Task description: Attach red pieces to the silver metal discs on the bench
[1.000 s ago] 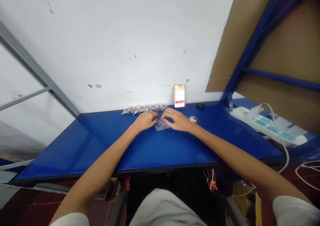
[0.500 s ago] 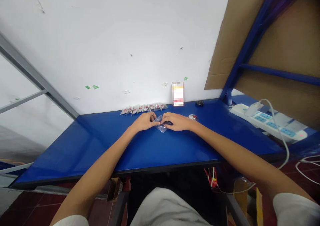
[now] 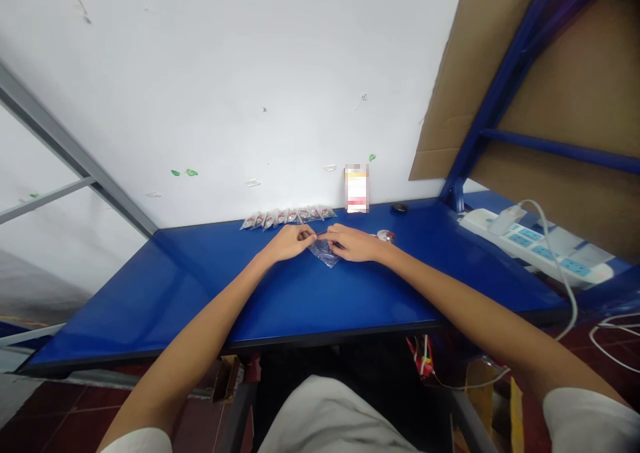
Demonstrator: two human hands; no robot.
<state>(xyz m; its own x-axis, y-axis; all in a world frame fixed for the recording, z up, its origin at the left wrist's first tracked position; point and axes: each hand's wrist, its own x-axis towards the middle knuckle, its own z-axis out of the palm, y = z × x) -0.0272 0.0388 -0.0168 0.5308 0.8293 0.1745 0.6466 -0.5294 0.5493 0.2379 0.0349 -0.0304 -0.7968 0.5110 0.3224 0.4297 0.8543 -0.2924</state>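
A small clear plastic bag (image 3: pixel 325 253) hangs between my hands, just above or on the blue tabletop; I cannot tell which. My left hand (image 3: pixel 295 241) pinches its upper left edge between thumb and fingers. On the other side my right hand (image 3: pixel 350 243) is closed on its upper right edge, fingers bent. What the bag holds, if anything, is not clear. Just behind my right wrist lies a small round silvery item with red on it (image 3: pixel 385 236). Several small filled clear bags with red marks (image 3: pixel 287 217) stand in a row behind my left hand.
The blue table (image 3: pixel 165 286) backs onto a white wall. A blurred upright card or screen (image 3: pixel 357 189) leans there, with a round black object (image 3: pixel 399 207) to its right. At the right lie a white power strip (image 3: pixel 537 246) and its cable, beside a blue metal frame (image 3: pixel 487 96).
The bag now lies flatter and shows more of its lower part below my fingers. Both hands have shifted their grip slightly along its top edge.
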